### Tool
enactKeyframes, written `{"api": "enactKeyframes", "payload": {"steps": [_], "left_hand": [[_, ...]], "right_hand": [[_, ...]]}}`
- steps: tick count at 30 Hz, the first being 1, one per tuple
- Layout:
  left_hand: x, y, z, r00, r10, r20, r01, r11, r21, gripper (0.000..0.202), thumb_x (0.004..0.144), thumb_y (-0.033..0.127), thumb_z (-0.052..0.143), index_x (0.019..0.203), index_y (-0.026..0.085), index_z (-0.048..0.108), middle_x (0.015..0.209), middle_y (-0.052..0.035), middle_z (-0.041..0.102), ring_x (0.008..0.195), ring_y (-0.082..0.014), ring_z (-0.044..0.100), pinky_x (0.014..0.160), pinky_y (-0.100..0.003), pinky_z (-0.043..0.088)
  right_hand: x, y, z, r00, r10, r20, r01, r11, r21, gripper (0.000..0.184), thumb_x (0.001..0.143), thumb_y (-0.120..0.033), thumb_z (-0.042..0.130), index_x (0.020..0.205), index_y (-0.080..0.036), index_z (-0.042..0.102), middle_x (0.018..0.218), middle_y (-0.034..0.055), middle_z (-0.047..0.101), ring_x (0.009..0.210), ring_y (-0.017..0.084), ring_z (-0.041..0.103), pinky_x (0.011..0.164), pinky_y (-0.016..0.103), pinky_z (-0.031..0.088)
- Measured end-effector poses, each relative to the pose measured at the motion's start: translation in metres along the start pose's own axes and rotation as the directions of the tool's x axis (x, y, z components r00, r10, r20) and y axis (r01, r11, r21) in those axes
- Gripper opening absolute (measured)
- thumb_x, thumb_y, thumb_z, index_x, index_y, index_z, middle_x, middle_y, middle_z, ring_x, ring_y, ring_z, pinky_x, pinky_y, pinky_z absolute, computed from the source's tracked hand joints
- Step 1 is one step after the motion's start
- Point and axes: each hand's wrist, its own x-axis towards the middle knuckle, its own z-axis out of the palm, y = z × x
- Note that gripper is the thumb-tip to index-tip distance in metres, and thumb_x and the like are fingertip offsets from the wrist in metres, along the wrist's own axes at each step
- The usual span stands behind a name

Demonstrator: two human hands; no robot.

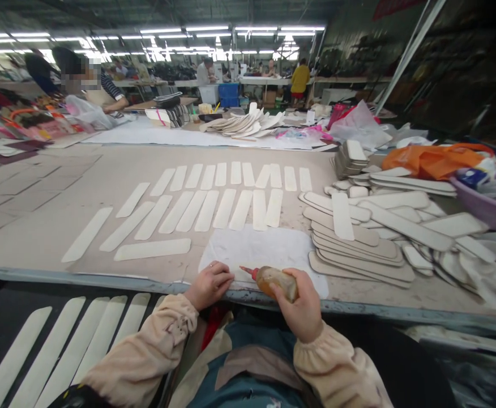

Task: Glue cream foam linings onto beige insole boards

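Observation:
My right hand (301,306) grips a squeeze bottle (277,281) with a red nozzle and amber contents, tilted so its tip points left, toward my other hand. My left hand (209,285) rests at the table's front edge with fingers curled together; whatever they hold, if anything, is hidden. Both are over a white sheet (256,246) lying on the table. Beyond it, pale rounded strips (226,208) lie spread in two slanting rows, with one strip (152,249) lying almost crosswise near my left hand.
More pale strips (61,340) lie on a dark surface at lower left. Stacks of beige panels (358,255) fill the right side, beside a purple basin (486,201) and an orange bag (439,161). Across the table, a person in a striped sleeve (111,93) works at the left.

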Motion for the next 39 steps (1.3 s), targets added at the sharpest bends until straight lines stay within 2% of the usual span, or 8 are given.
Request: {"api": "enactKeyframes", "payload": {"steps": [6, 18, 22, 29, 39], "left_hand": [[0.000, 0.000, -0.001, 1.000, -0.019, 0.021, 0.020, 1.000, -0.024, 0.017, 0.085, 0.018, 0.051, 0.091, 0.020, 0.067, 0.087, -0.0059, 0.059, 0.084, -0.0157, 0.052, 0.077, -0.032, 0.047], [0.002, 0.001, 0.000, 1.000, -0.008, 0.001, 0.008, 1.000, -0.002, 0.016, 0.084, 0.018, 0.052, 0.089, 0.020, 0.067, 0.084, -0.0063, 0.060, 0.082, -0.0159, 0.054, 0.075, -0.032, 0.047], [0.000, -0.001, 0.003, 1.000, -0.003, -0.021, 0.003, 1.000, -0.012, 0.015, 0.083, 0.017, 0.053, 0.090, 0.020, 0.066, 0.084, -0.0058, 0.061, 0.082, -0.0154, 0.055, 0.075, -0.031, 0.047], [0.002, -0.003, 0.002, 0.999, 0.044, -0.031, -0.045, 0.998, -0.038, 0.014, 0.081, 0.016, 0.056, 0.090, 0.020, 0.066, 0.088, -0.0059, 0.062, 0.083, -0.0154, 0.056, 0.077, -0.031, 0.048], [0.004, -0.005, 0.004, 0.997, 0.075, -0.031, -0.076, 0.997, -0.033, 0.014, 0.083, 0.020, 0.054, 0.090, 0.020, 0.066, 0.089, -0.0064, 0.064, 0.083, -0.0152, 0.058, 0.076, -0.031, 0.050]], "right_hand": [[0.001, 0.001, 0.012, 1.000, -0.010, 0.026, 0.010, 1.000, 0.014, 0.026, 0.080, -0.033, 0.061, 0.100, -0.020, 0.051, 0.091, 0.0048, 0.057, 0.085, 0.020, 0.055, 0.078, 0.036, 0.047], [-0.016, -0.001, -0.005, 0.997, 0.026, 0.074, -0.030, 0.999, 0.046, 0.024, 0.080, -0.033, 0.060, 0.099, -0.020, 0.053, 0.090, 0.0053, 0.057, 0.084, 0.020, 0.055, 0.076, 0.035, 0.048], [-0.015, 0.007, -0.021, 0.999, 0.034, 0.003, -0.034, 0.999, 0.011, 0.023, 0.080, -0.034, 0.059, 0.098, -0.020, 0.053, 0.090, 0.0055, 0.058, 0.083, 0.020, 0.056, 0.075, 0.035, 0.049], [-0.022, 0.029, -0.063, 0.988, 0.118, -0.095, -0.130, 0.983, -0.129, 0.025, 0.081, -0.038, 0.059, 0.098, -0.020, 0.054, 0.091, 0.0050, 0.059, 0.085, 0.020, 0.057, 0.078, 0.036, 0.048], [-0.038, 0.059, -0.105, 0.944, 0.163, -0.287, -0.240, 0.935, -0.259, 0.032, 0.079, -0.045, 0.061, 0.097, -0.019, 0.056, 0.090, 0.0067, 0.061, 0.081, 0.021, 0.058, 0.077, 0.037, 0.049]]}}
